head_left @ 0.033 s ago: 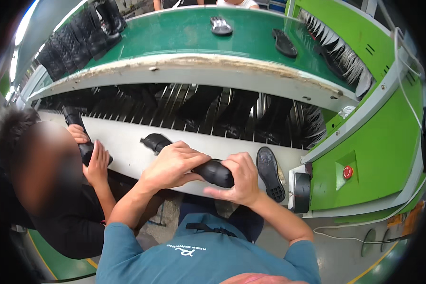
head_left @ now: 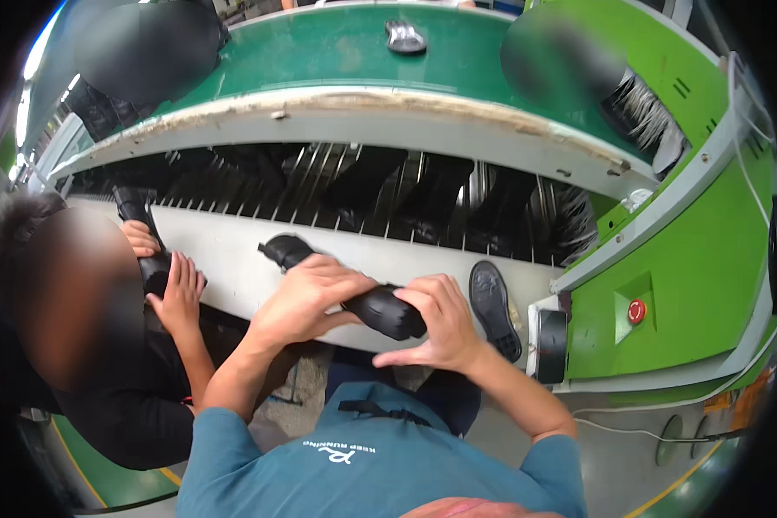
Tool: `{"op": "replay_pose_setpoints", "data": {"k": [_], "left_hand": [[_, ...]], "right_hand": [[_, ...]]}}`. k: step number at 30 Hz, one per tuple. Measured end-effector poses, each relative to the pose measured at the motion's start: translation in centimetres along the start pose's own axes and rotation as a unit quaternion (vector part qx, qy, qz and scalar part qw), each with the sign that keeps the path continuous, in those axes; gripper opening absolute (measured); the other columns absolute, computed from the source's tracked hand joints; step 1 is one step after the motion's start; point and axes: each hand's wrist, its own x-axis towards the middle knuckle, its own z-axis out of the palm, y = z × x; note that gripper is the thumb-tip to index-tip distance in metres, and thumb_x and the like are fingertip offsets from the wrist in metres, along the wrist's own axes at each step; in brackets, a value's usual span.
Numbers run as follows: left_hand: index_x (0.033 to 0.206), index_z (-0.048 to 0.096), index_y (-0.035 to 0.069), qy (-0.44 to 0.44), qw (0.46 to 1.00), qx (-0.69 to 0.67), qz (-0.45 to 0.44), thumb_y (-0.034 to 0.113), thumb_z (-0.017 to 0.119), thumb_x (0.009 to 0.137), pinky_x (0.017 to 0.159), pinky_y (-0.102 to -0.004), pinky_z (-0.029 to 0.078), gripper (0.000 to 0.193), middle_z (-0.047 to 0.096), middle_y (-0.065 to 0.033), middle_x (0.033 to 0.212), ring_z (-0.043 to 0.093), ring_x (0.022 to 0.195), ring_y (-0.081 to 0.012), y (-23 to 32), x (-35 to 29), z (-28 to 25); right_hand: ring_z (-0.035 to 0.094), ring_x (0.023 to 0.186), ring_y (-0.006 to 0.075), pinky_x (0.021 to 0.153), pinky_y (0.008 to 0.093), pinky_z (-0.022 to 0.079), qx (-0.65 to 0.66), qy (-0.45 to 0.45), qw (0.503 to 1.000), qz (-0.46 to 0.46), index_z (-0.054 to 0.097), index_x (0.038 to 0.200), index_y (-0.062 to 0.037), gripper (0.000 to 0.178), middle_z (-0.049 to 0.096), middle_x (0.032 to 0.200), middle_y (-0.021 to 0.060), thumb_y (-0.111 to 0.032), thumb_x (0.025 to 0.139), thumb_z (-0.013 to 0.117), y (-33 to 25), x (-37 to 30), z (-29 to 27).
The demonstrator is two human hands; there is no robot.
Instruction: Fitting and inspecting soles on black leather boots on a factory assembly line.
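L grip [head_left: 300,298] wrapped round blk boot [head_left: 383,312], R grip [head_left: 451,330] spread at toe (pressing step imo, next prob needs steady hold)

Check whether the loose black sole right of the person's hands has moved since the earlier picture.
No, not visibly: judged against the red button on the green machine, the black sole lies in the same place on the white ledge.
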Motion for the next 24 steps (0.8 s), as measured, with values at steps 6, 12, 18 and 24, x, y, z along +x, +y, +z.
{"op": "replay_pose_setpoints", "data": {"k": [6, 12, 18, 24], "left_hand": [[0.135, 0.080, 0.008, 0.108, 0.983, -0.030, -0.146, -0.017, 0.067, 0.079, 0.130, -0.0592, 0.042, 0.064, 0.078, -0.0105, 0.145, 0.063, 0.149, -0.0369, -1.1, -8.8, 8.0], [0.152, 0.068, -0.002, 0.132, 0.967, -0.140, -0.169, 0.005, 0.060, 0.089, 0.136, -0.0593, 0.027, 0.064, 0.064, -0.0213, 0.162, 0.048, 0.162, -0.0433, -1.1, -12.0, 11.3], [0.156, 0.065, 0.001, 0.187, 0.964, -0.072, -0.176, 0.043, 0.098, 0.078, 0.134, -0.0628, 0.029, 0.094, 0.065, -0.0218, 0.162, 0.052, 0.159, -0.0443, 0.2, -11.7, 13.9], [0.149, 0.073, 0.005, 0.230, 0.949, -0.096, -0.194, 0.039, 0.103, 0.072, 0.134, -0.0628, 0.031, 0.089, 0.072, -0.0176, 0.154, 0.057, 0.155, -0.0424, 0.4, -11.7, 14.9]], "right_hand": [[0.067, 0.127, 0.0391, 0.111, 0.0532, 0.052, 0.052, -0.112, 0.990, 0.074, 0.070, 0.130, -0.0097, 0.067, 0.068, 0.137, 0.0129, -0.024, 0.073, 0.101, 4.2, -4.2, 1.7], [0.071, 0.130, 0.0356, 0.118, 0.0622, 0.050, 0.030, -0.082, 0.996, 0.026, 0.079, 0.121, -0.0157, 0.050, 0.076, 0.138, 0.0080, -0.015, 0.075, 0.099, 3.1, -5.4, 4.3], [0.070, 0.129, 0.0340, 0.124, 0.0635, 0.043, 0.007, -0.126, 0.990, 0.064, 0.081, 0.114, -0.0159, 0.038, 0.077, 0.137, 0.0071, -0.014, 0.079, 0.096, 0.1, -4.8, 5.2], [0.072, 0.128, 0.0279, 0.120, 0.0553, 0.041, -0.002, -0.182, 0.976, 0.120, 0.075, 0.095, -0.0103, 0.027, 0.081, 0.129, 0.0015, -0.009, 0.077, 0.095, -0.7, -2.8, 5.0]]}}
